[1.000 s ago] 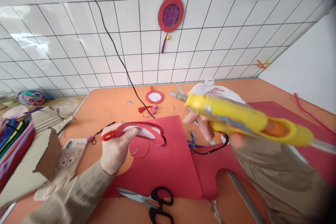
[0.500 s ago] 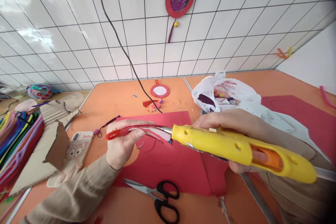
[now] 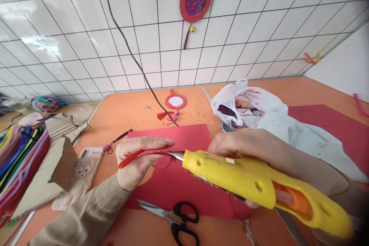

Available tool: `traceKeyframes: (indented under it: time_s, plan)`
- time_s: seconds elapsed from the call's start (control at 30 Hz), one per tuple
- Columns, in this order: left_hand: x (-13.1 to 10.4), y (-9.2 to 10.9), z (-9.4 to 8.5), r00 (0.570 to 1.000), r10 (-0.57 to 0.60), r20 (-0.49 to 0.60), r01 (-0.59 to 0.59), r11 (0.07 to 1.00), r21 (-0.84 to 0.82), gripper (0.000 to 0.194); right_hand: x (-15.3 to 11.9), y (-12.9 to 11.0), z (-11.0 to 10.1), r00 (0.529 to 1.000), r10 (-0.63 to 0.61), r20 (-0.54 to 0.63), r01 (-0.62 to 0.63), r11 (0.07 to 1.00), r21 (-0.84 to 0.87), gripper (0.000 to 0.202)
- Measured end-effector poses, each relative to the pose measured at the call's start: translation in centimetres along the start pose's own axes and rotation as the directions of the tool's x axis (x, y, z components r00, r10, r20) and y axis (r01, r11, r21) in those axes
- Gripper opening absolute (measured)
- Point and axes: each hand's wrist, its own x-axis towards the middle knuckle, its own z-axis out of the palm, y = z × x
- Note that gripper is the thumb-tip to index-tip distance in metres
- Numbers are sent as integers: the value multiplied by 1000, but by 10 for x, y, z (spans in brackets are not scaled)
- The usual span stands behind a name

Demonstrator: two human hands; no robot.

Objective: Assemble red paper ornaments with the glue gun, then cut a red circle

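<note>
Left hand: fingers pinching red paper ornament | likely light, bendy; hold rim | right hand: clasping glue gun, ornament's right

The left hand holds a red piece, the right hand a yellow glue gun; scissors lie near.

From the head, the view is directed forward and down over the flat orange tabletop, close to both bare hands, toward the white-tiled wall.
</note>
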Motion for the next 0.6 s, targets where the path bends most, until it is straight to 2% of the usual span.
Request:
traceKeyframes:
  time_s: [0.1, 0.17, 0.3, 0.43, 0.6]
  plan:
    - [0, 5, 5, 998, -5, -55, 5, 1000, -9, 15, 1, -3, 3, 1000, -4, 16, 4, 1000, 15, 10]
    - [-1, 6, 5, 997, -2, -73, 1, 1000, -9, 15, 1, -6, 5, 1000, -1, 14, 1, 1000, -7, 12]
    - [-1, 5, 1, 999, 30, -12, -30, 1000, 7, 14, -2, -12, 9, 1000, -7, -19, 5, 995, -101, 11]
    - [0, 3, -2, 998, 67, 1, -67, 998, 5, 15, -3, -16, 10, 1000, -18, -20, 14, 988, -152, 22]
    - [-1, 3, -1, 996, 91, 2, -91, 996, 10, 16, -3, -18, 11, 998, -51, -37, 42, 980, -196, 18]
